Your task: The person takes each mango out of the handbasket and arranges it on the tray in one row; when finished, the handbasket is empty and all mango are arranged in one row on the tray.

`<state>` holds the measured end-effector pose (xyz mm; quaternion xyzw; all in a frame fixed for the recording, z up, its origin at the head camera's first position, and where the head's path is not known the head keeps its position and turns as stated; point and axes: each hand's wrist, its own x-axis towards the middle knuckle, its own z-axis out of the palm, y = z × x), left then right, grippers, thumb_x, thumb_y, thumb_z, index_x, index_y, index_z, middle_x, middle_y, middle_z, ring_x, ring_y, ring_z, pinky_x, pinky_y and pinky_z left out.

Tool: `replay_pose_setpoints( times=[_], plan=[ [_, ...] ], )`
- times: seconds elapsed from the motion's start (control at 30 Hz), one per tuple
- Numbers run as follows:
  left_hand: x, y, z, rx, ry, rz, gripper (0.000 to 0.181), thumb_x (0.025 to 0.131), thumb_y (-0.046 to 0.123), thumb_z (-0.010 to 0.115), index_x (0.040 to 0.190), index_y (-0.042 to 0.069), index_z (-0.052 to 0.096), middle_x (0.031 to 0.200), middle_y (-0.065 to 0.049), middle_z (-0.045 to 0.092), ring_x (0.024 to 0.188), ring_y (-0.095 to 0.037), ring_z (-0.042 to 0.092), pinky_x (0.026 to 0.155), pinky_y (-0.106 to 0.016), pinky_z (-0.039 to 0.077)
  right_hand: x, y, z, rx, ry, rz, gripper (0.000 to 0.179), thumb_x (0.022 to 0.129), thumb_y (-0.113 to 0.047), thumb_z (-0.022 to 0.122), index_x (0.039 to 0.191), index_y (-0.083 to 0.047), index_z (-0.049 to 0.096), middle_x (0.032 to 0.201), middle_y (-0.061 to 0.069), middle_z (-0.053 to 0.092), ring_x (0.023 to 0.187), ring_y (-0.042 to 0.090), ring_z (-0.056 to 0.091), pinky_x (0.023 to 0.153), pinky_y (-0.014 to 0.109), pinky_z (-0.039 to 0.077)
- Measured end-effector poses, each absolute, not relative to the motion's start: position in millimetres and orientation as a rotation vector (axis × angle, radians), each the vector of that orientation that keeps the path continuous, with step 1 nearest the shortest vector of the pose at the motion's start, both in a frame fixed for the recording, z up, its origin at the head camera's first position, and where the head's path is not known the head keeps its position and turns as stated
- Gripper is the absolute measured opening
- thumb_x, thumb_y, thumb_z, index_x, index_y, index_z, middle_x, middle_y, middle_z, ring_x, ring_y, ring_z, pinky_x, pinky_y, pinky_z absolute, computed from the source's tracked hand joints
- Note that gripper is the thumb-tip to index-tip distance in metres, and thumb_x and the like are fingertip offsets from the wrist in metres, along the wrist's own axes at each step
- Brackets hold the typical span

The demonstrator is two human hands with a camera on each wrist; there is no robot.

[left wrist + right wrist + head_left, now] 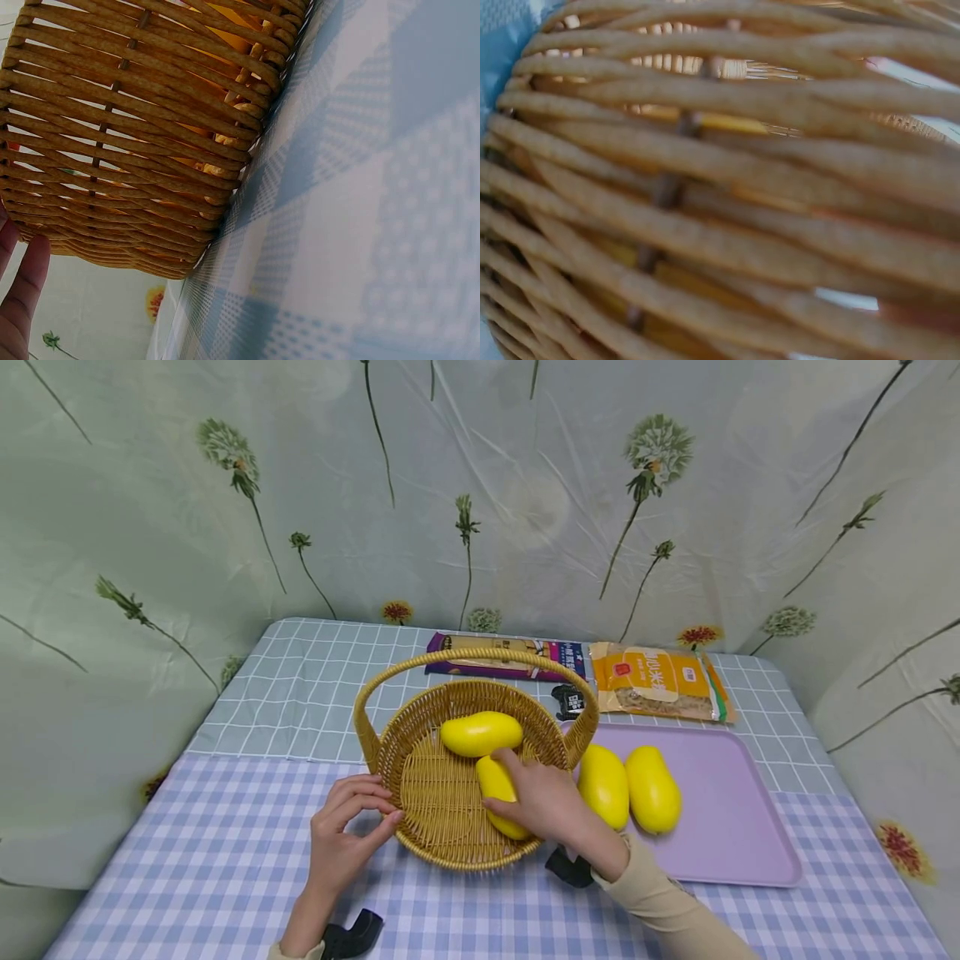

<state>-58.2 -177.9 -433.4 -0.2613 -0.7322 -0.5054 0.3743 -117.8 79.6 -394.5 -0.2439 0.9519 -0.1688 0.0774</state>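
Observation:
A round wicker basket (435, 789) with an arched handle stands on the checked cloth. Inside lies a yellow mango (480, 733) toward the back. My right hand (543, 797) reaches over the basket's right rim and grips a second mango (495, 779), low against the woven bottom. At the left side, my left hand (347, 833) holds the rim between thumb and fingers. The left wrist view shows those fingertips (31, 270) at the edge of the weave. In the right wrist view the basket wall (727, 165) fills the picture and hides the hand.
To the right, a lilac tray (738, 818) bears two more mangoes (604, 787). Behind the basket lie a purple packet (487, 658), an orange-and-clear bag of grain (660, 683) and a small black packet (568, 702). A patterned curtain (525, 510) rises behind the table.

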Motion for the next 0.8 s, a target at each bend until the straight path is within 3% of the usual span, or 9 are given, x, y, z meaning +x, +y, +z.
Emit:
replay_pose_setpoints(
  times=[0.4, 0.8],
  plan=[
    [-58.6, -178.5, -434.8, -0.67, -1.881, -1.291, 0.013, 0.077, 0.008, 0.078, 0.074, 0.004, 0.066, 0.084, -0.015, 0.064, 0.093, -0.033, 0.056, 0.092, -0.03, 0.044, -117.8, 80.7, -396.5, -0.733, 2.827, -0.564, 0.066, 0.079, -0.054, 0.069, 0.13, -0.017, 0.046, 0.1, 0.005, 0.058, 0.066, 0.016, 0.048, 0.057, 0.034, 0.038],
    [-58.4, -177.5, -434.1, -0.664, -1.881, -1.293, 0.013, 0.077, 0.009, 0.078, 0.074, 0.004, 0.067, 0.084, -0.015, 0.064, 0.092, -0.033, 0.055, 0.091, -0.03, 0.044, -114.9, 82.1, -395.0, -0.668, 2.846, -0.788, 0.072, 0.076, -0.059, 0.069, 0.133, -0.022, 0.046, 0.115, -0.001, 0.061, 0.078, 0.013, 0.053, 0.064, 0.036, 0.041]
  ],
)
